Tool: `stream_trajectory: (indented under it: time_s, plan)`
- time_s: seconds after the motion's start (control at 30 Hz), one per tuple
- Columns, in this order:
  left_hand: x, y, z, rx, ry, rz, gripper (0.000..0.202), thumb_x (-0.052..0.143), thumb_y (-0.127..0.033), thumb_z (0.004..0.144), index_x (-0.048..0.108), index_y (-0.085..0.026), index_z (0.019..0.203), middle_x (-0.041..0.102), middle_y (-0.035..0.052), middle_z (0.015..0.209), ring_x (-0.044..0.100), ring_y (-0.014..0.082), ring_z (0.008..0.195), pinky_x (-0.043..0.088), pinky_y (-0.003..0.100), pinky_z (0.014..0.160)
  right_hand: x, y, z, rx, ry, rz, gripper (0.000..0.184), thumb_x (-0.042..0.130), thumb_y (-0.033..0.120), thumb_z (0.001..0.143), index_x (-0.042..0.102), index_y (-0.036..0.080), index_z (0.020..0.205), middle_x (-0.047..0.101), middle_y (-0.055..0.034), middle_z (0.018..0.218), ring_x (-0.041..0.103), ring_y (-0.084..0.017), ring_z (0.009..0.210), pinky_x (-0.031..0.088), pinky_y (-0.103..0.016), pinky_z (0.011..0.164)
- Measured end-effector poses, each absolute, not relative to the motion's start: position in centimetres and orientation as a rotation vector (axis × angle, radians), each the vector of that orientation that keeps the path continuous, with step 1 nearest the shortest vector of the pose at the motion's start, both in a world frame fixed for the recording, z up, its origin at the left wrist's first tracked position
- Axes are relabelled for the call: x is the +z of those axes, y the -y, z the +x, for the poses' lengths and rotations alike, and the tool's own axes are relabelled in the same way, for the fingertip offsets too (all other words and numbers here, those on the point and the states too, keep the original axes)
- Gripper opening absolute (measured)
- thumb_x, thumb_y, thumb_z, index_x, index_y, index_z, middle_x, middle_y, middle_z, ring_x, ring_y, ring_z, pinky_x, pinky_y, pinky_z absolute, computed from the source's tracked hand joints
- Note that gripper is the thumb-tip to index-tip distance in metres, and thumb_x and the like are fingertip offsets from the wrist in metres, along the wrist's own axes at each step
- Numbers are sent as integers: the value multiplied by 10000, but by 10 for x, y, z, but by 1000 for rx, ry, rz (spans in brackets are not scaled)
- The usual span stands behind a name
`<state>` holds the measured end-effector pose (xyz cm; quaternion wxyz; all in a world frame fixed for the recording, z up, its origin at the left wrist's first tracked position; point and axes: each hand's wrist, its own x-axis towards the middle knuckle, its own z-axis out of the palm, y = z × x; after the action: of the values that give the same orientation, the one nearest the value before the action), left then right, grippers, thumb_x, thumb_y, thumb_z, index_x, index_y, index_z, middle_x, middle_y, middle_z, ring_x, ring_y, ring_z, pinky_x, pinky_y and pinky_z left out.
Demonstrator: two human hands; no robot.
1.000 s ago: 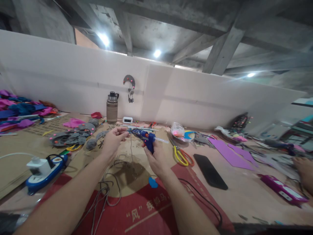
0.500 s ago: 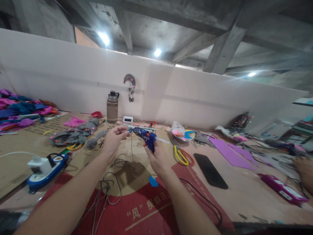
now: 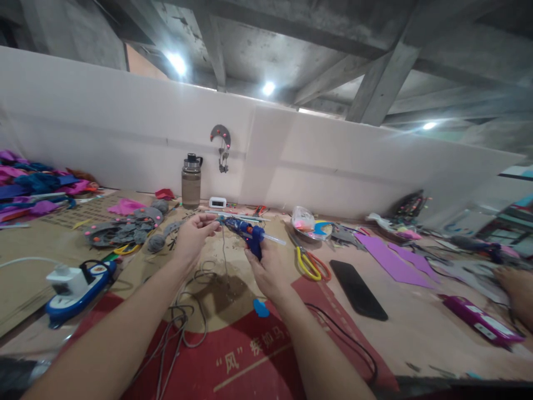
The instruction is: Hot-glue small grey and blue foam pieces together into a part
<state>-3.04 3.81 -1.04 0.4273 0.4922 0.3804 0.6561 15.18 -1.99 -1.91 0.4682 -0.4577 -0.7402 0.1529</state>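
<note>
We judge a burn to be the likeliest trouble: the blue glue gun (image 3: 254, 242) points its nose at the fingertips of our left hand (image 3: 195, 232), so a slip of either wrist, or too much glue squeezed out, could bring heat to skin. Our left hand is pinched round a small bluish piece (image 3: 220, 220), largely hidden by the fingers, and a gray string (image 3: 225, 253) seems to hang from it toward the desk (image 3: 420, 333); if that swung against the nose, it could stick in the wrong spot or pull the piece askew. Its loose loops lie below, toward the near edge, beside our left forearm (image 3: 125, 328), where they could snag. A black cord (image 3: 357, 340) runs from beside our right forearm (image 3: 320, 350) toward that edge; if it feeds the gun, which we cannot tell, a tug could jerk the aim. Our right hand (image 3: 266, 269) is wrapped round the gun's handle, though whether it presses the trigger we cannot see. The gun itself looks deep blue, with an orange patch on top, a small red light on its side and a mottled nose; a clear glue stick (image 3: 275, 239) juts from its back. It is held above the middle of the desk, nose toward the left edge; whether it touches the piece, we cannot tell.
</note>
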Motion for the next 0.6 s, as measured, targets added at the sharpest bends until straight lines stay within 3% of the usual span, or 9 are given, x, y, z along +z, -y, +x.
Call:
stream_trajectory:
  time_s: [0.17, 0.6]
  plan:
    - [-10, -37, -30, 1619, -952, 1238, 304, 716, -268, 605, 605, -133, 853, 639, 36, 722, 603, 130, 651, 387, 224, 563, -20, 19, 153, 354, 1796, -1122, 286, 432, 274, 839, 510, 174, 1094, 597, -85, 1017, 546, -191, 929, 426, -309, 817]
    - [-12, -39, -30, 1629, -939, 1243, 311, 720, -266, 601, 608, -131, 857, 639, 31, 725, 604, 128, 654, 390, 224, 567, -22, 18, 153, 351, 1753, -1094, 223, 462, 273, 816, 530, 189, 1010, 599, -76, 929, 552, -201, 862, 436, -340, 774]
